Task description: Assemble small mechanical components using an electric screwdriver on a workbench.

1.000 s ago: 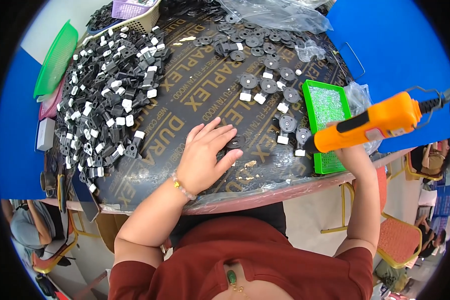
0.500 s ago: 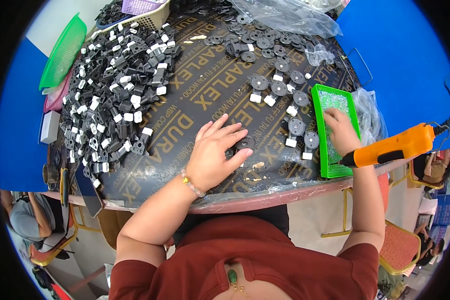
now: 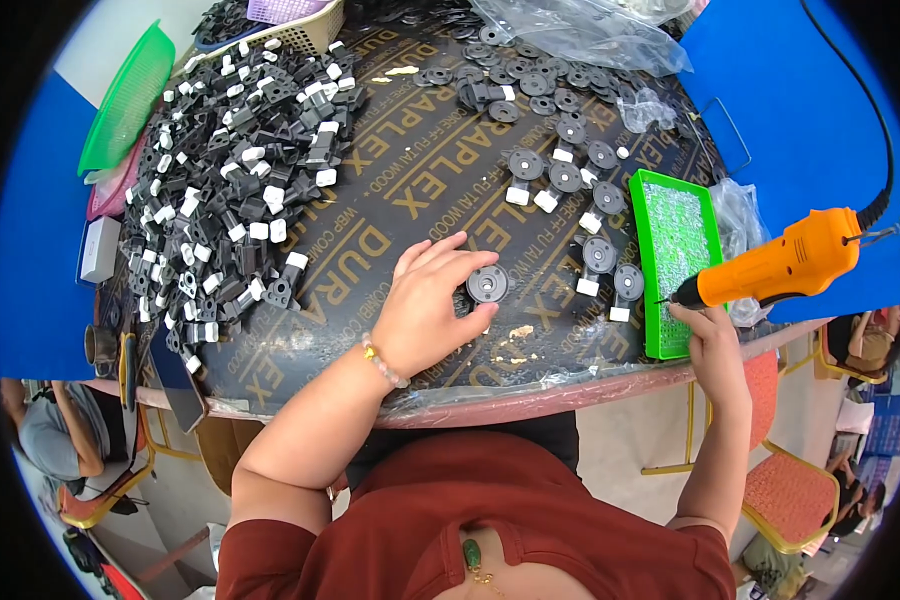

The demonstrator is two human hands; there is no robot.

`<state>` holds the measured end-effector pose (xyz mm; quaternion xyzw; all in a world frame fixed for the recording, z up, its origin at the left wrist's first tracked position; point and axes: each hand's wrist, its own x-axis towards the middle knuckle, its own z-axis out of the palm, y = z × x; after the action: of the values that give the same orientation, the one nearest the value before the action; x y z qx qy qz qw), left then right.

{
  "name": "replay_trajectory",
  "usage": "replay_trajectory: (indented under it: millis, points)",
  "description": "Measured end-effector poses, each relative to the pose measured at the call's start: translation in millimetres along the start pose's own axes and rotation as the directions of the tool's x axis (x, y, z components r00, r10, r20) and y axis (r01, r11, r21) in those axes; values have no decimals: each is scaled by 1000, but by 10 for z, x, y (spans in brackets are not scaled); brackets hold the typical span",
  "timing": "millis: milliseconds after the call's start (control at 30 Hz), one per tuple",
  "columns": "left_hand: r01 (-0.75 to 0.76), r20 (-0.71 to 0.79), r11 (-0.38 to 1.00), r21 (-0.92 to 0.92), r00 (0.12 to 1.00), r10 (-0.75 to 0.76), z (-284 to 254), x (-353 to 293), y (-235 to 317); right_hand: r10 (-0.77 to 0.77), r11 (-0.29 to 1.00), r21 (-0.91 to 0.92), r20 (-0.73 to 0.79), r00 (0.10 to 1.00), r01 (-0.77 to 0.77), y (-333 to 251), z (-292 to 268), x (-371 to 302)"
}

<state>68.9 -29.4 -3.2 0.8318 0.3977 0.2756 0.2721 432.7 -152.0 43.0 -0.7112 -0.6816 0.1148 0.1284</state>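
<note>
My left hand [image 3: 425,315] rests on the table, thumb and index finger closed around the rim of a round black disc [image 3: 488,284] with a hole at its centre. Part of what lies under the disc is hidden by the fingers. My right hand [image 3: 708,340] is over the near end of a green tray [image 3: 653,300] of small shiny metal pieces. Its fingertips are together at the tip of an orange electric screwdriver [image 3: 770,265]; anything pinched there is too small to make out. The screwdriver lies above the tray, bit toward the left, its body outside the hand.
A big heap of black parts with white ends [image 3: 220,200] covers the left side. Several discs joined to white-ended parts [image 3: 598,255] lie left of the tray, with loose black discs [image 3: 540,85] behind. Clear plastic bags [image 3: 580,40], baskets [image 3: 315,30] and a blue panel [image 3: 790,110] edge the table.
My right hand has come out of the tray's middle toward me, to the screwdriver's tip. The screwdriver has tilted and shifted slightly left. The disc at my left hand now shows more fully.
</note>
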Motion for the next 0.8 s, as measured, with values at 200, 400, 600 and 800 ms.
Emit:
replay_trajectory:
  millis: [200, 400, 600, 800]
  points:
    - [12, 50, 1000, 8, 999, -13, -58, -4, 6, -82, 996, -36, -69, 994, 80, -46, 19, 126]
    - [12, 69, 1000, -1, 998, -12, -80, -25, 26, -91, 996, -33, -73, 993, 89, -132, 33, 156]
    - [10, 80, 1000, -1, 997, -9, -79, -19, 11, -74, 995, -75, -42, 996, 71, -39, 62, 115]
    - [7, 66, 999, 34, 998, -9, -79, 4, 15, 0, 998, -70, -74, 997, -5, 127, 170, 51]
